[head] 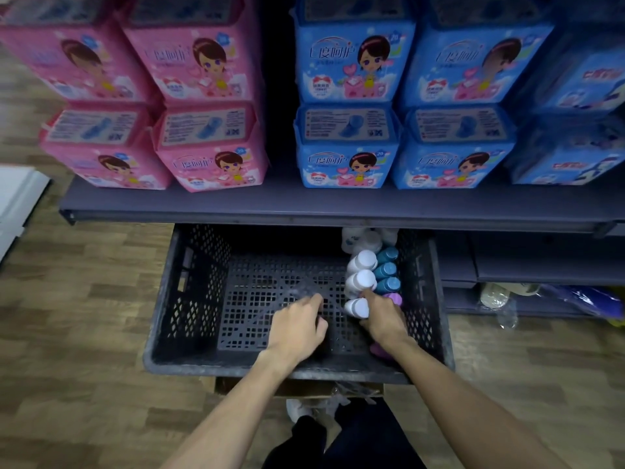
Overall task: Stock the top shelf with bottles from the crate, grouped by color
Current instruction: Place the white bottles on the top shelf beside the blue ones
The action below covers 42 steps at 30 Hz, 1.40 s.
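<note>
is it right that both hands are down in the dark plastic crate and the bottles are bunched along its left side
Not quite. Both the left hand and the right hand are down in the dark perforated plastic crate, but the white bottles, teal bottles and purple bottles are bunched along its right side, not its left. The head view shows this.

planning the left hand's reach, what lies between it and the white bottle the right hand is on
Only bare crate floor: the head view shows nothing between left hand and white bottle under right hand.
</note>
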### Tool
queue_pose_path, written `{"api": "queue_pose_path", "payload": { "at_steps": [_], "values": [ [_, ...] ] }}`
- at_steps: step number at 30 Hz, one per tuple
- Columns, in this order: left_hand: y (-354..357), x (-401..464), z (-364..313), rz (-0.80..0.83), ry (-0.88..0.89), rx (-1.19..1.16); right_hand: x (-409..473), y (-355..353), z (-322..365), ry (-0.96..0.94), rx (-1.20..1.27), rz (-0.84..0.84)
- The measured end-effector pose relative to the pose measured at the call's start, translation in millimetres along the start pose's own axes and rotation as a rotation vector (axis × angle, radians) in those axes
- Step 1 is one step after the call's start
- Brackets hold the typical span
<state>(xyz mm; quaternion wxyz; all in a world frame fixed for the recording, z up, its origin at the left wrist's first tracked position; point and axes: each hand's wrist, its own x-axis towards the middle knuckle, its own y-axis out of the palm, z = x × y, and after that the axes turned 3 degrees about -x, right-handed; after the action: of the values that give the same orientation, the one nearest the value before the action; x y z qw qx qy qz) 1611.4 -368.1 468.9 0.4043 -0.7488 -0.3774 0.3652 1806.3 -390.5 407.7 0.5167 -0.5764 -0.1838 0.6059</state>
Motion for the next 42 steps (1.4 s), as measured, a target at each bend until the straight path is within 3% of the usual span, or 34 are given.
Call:
{"api": "queue_pose_path", "payload": {
  "at_steps": [9,26,42],
  "values": [
    [-5.9,-3.4,6.1,-0.05,0.016,-0.008,-8.1,-19.7,16.8,-0.087,-0.123,0.003],
    [-88.4,-3.5,-6.1,-0.2,0.157,0.064,-60.7,-131.0,73.3,-0.202,0.063,-0.236],
    [-223.2,-2.6,-29.9,-0.536,0.425,0.21,-126.5,-273.2,128.9,-0.538,0.16,-0.474]
  ]
}}
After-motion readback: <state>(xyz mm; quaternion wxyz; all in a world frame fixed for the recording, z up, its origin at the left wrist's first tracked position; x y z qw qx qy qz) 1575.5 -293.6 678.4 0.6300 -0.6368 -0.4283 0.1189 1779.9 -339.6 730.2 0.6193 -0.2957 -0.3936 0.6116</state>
